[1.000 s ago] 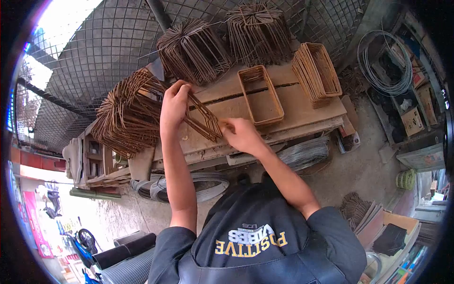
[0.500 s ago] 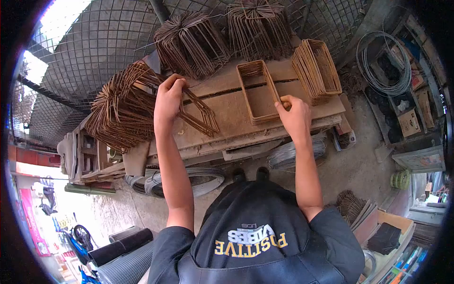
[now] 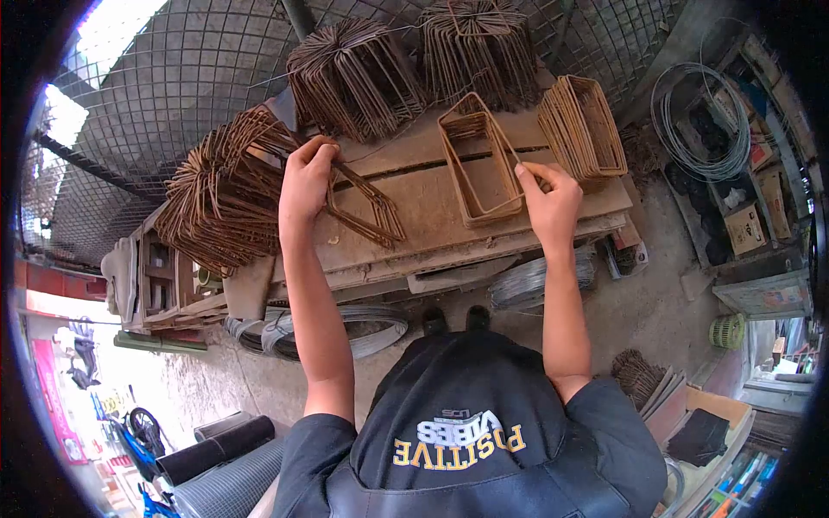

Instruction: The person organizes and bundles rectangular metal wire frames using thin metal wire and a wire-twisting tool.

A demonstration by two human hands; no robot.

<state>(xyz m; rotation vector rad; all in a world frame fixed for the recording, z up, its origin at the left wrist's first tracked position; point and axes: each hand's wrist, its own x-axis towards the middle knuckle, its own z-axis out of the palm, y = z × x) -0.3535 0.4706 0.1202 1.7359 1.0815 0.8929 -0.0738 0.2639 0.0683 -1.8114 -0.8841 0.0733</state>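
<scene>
On the wooden bench, my right hand [image 3: 550, 192] pinches one side of a rusty rectangular rebar stirrup [image 3: 473, 99]. That stirrup sits skewed over a small stack of similar stirrups [image 3: 471, 194], its far corner raised. My left hand [image 3: 308, 175] is closed around a few rebar stirrups [image 3: 367, 224] that fan out to its right, low over the bench. Left of this hand lies a large bundle of stirrups [image 3: 216, 194]. To the right of my right hand stands a neat row of rectangular stirrups [image 3: 583, 129].
Two big stirrup bundles [image 3: 354, 78] stand at the back against the wire mesh fence [image 3: 207, 65]. Coils of wire [image 3: 337, 332] lie beneath the bench [image 3: 414, 198]. Another wire coil [image 3: 699, 121] hangs at right, by a shelf of boxes.
My right hand has moved slightly right and pulled the top stirrup askew from its stack. My left hand stays nearly in place with its stirrups.
</scene>
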